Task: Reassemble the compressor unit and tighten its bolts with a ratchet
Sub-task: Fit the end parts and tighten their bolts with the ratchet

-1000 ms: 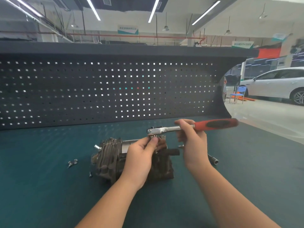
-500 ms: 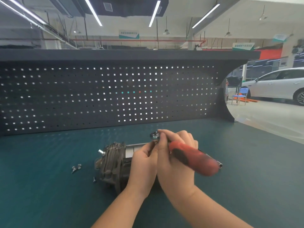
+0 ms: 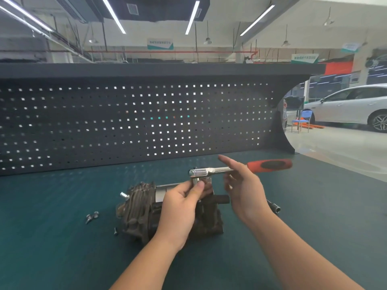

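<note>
The dark, ribbed compressor unit (image 3: 142, 212) lies on the green bench mat. A ratchet stands on top of it, its chrome head (image 3: 195, 172) over a socket and its red handle (image 3: 270, 165) pointing right, level with the bench. My left hand (image 3: 182, 204) rests on the compressor, with thumb and fingers pinching the socket just under the ratchet head. My right hand (image 3: 243, 189) is at the chrome shaft with its fingers spread and the index finger stretched out. The shaft passes behind the palm, and no closed grip shows.
Two loose bolts (image 3: 92, 216) lie left of the compressor, and a small one (image 3: 115, 231) sits at its front corner. A chrome tool end (image 3: 274, 207) pokes out behind my right wrist. A dark pegboard (image 3: 125, 122) walls the bench's back. A white car (image 3: 356, 107) stands far right.
Half a second ago my right hand gripped the red handle, swung toward me. Now the handle points right again and that hand's fingers have opened. My left hand stayed on the socket.
</note>
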